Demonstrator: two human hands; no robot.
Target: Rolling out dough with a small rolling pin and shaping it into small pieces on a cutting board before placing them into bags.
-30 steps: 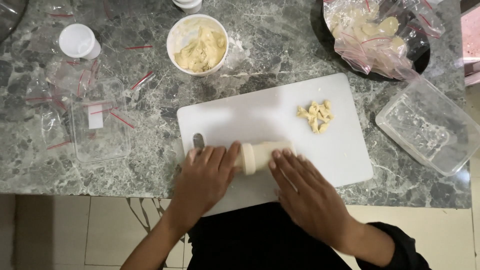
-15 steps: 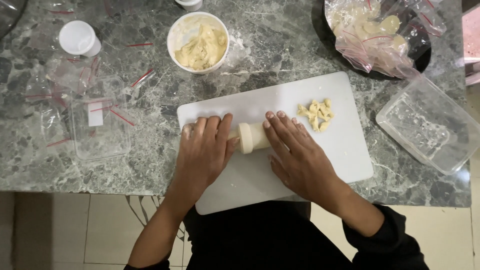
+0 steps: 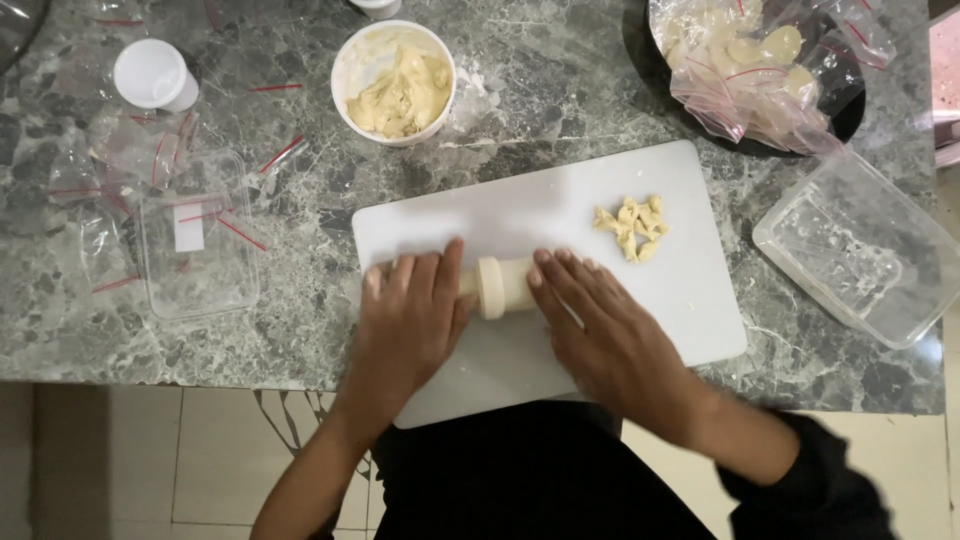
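Observation:
A white cutting board [image 3: 560, 205] lies on the grey marble counter. On it, a pale cream cylinder like a small rolling pin [image 3: 501, 286] lies across the board under both palms. My left hand [image 3: 410, 315] presses flat on its left end, fingers spread forward. My right hand [image 3: 605, 335] rests flat on its right end. A small heap of cut dough pieces [image 3: 631, 226] sits on the board beyond my right hand.
A white bowl of yellowish dough [image 3: 395, 82] stands behind the board. Zip bags with dough [image 3: 760, 60] lie on a dark plate at the back right. A clear plastic container [image 3: 860, 250] sits right; another container [image 3: 195, 245], loose bags and a white cup [image 3: 152, 75] sit left.
Both hands have rolled the cylinder forward from the near edge toward the middle of the board, then drawn back slightly, with fingers stretched flatter.

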